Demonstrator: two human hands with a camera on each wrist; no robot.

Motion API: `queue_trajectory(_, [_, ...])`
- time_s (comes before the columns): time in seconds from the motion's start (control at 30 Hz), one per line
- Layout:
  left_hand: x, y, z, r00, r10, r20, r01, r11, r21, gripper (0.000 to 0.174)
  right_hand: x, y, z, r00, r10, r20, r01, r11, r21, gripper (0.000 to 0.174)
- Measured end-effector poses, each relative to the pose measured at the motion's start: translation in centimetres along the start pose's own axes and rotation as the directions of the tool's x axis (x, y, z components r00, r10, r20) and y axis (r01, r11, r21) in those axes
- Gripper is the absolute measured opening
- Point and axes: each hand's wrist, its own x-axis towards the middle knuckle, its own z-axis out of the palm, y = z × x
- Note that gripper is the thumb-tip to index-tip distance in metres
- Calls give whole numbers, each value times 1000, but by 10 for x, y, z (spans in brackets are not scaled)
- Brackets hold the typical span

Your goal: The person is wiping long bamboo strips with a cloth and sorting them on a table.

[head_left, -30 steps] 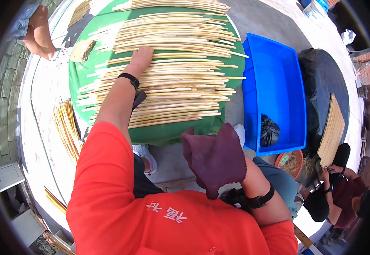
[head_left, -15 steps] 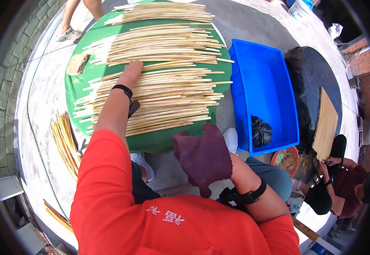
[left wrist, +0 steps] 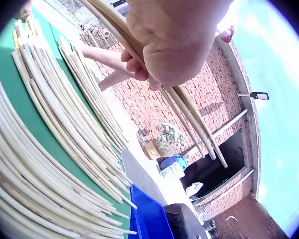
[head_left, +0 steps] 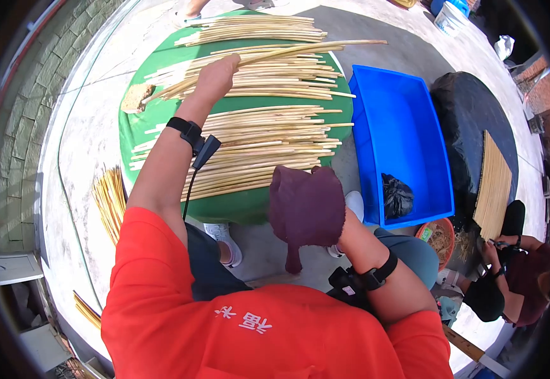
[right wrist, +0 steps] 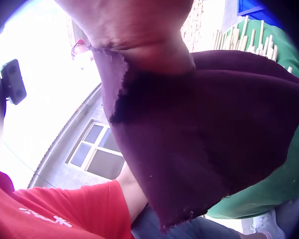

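Note:
My left hand [head_left: 217, 77] grips a few long pale stalks [head_left: 313, 47] above the round green-covered table [head_left: 227, 211]. In the left wrist view the fingers of the left hand [left wrist: 172, 42] curl round these stalks [left wrist: 202, 127], whose ends stick out past the hand. Rows of similar stalks [head_left: 243, 167] lie side by side on the green cloth below. A dark purple cloth [head_left: 306, 205] drapes over my right hand, near the table's front edge. Only the heel of the right hand [right wrist: 154, 35] shows in the right wrist view; its fingers are hidden under the cloth.
A blue tub [head_left: 401, 136] with a black plastic bag [head_left: 397, 197] inside stands right of the table. A brick-like block [head_left: 136, 98] lies at the table's left edge. More stalks [head_left: 109, 201] stand at the left. At the right, another person holds a flat stalk mat [head_left: 494, 183].
My left hand rested on the stalks before; now it has lifted a few of them off the table and moved slightly away from me. The cloth-covered right hand stays near the front edge.

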Motion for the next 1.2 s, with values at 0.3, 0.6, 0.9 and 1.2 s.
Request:
queue_trajectory(0.3, [-60,150,-135,898,265,352,-23,826,-564,14,-17,-3,-55,816,372,-442,-324,928,182,35])
queue_trajectory(0.6, [-121,156,-107,848,280,450,314,418,-852,24,1,11,-33,678,31,-735,75,991,111,27])
queue_trajectory(0.9, [-152,143,-64,931,153,331,326,60,-943,28,37,19,5,778,-37,-627,26,999,-26,25])
queue_trajectory(1.2, [-172,120,-63,848,150,508,485,162,-859,31,65,3,13,930,-140,-340,83,981,-175,39])
